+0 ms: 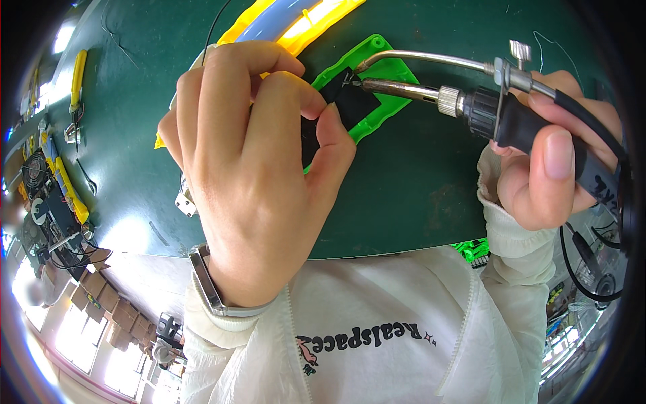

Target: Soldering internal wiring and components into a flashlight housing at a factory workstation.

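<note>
My right hand (558, 155) is wrapped round the dark handle of a soldering iron (404, 90), which has a thin metal solder-feed tube (437, 60) clamped above it. The iron's tip and the tube's end come together over a black flat part (356, 104) lying in a bright green plastic tray-like piece (387, 67). Small metal pieces show at the tip. Close by on the left, my left hand (249, 141) is closed, thumb and index pinched at the black part's edge. Whatever lies between those fingertips is hidden.
A yellow and blue plastic piece (282, 23) lies behind my left hand on the green table (404, 195). Yellow-handled cutters (77, 81) rest at the far left. A small white connector (186, 204) sits beside my left wrist. Black cables (572, 262) hang at the right.
</note>
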Available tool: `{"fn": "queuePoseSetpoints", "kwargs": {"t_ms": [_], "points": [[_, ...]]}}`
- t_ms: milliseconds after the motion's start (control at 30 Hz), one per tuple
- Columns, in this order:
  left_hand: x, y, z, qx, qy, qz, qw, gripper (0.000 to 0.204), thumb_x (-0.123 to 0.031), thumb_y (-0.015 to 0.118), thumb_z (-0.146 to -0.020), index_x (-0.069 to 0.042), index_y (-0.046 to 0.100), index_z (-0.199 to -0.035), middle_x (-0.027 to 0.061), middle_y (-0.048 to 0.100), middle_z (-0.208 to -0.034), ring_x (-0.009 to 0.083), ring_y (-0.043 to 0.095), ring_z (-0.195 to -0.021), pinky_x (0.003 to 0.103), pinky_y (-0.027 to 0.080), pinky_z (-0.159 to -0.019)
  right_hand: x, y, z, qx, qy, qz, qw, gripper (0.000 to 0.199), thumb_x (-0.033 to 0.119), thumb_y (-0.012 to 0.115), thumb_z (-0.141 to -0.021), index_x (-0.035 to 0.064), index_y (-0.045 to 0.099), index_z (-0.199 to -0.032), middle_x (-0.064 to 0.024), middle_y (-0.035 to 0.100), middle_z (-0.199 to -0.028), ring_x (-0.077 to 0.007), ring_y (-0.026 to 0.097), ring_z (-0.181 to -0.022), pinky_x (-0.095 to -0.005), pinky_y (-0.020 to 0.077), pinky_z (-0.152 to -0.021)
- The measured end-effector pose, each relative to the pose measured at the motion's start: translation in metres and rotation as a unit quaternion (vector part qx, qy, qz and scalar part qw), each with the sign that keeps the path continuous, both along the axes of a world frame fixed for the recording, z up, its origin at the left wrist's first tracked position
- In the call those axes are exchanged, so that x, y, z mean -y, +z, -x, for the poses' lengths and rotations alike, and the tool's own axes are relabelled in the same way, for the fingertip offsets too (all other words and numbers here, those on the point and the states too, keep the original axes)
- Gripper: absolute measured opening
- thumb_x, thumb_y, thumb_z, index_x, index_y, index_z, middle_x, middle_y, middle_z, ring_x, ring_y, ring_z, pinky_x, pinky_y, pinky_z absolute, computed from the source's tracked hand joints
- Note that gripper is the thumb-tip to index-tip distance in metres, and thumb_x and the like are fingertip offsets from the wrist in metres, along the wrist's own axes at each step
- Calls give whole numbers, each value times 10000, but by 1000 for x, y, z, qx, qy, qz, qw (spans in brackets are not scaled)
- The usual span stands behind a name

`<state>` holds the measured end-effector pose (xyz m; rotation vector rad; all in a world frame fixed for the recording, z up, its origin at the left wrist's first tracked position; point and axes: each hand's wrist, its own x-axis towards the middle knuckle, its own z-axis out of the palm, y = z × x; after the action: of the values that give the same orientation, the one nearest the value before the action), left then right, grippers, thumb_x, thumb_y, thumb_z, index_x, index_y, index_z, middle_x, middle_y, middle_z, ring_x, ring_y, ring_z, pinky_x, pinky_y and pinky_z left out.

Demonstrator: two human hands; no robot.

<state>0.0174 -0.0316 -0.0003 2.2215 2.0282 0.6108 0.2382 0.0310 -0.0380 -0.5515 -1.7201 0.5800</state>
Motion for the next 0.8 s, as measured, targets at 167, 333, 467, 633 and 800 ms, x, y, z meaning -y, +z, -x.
{"fn": "queuePoseSetpoints", "kwargs": {"t_ms": [167, 333, 467, 633, 800], "points": [[0, -1, 1, -1, -1, 1, 1000, 133, -35, 704, -672, -70, 602, -751, 34, 588, -980, 227, 564, -907, 350, 397, -887, 7, 7, 5, 15, -30, 87, 996, 292, 153, 501, -864, -133, 535, -915, -206, 537, -771, -208, 525, -464, -274, 422, -364], [0, 0, 1, -5, -3, 1, 1000, 134, -28, 700, -672, -70, 601, -752, 34, 590, -975, 227, 565, -896, 347, 400, -873, -1, 3, 1, -5, 25, 51, 998, 309, 157, 499, -857, -149, 526, -893, -206, 539, -770, -214, 533, -460, -272, 429, -367], [-1, -2, 2, 2, -10, -1, 1000, 131, -25, 698, -671, -68, 602, -750, 35, 593, -970, 228, 565, -886, 344, 402, -869, -3, 2, -15, 73, 18, 49, 996, 263, 126, 485, -893, -96, 557, -1015, -215, 547, -828, -232, 555, -525, -277, 469, -405], [0, -3, 4, 17, -10, -5, 1000, 119, -24, 699, -680, -58, 605, -744, 42, 600, -972, 227, 567, -882, 340, 404, -867, -7, -2, -21, 209, -31, -158, 965, 338, 68, 425, -967, 188, 556, -1254, -232, 546, -963, -282, 569, -676, -282, 529, -484], [0, -1, 3, 11, -9, 1, 1000, 118, -24, 701, -684, -55, 606, -746, 44, 604, -975, 227, 567, -885, 338, 404, -866, 1, 4, -16, 143, -27, -67, 987, 229, 104, 463, -933, -19, 562, -1099, -233, 551, -923, -245, 573, -576, -263, 505, -432]]}}
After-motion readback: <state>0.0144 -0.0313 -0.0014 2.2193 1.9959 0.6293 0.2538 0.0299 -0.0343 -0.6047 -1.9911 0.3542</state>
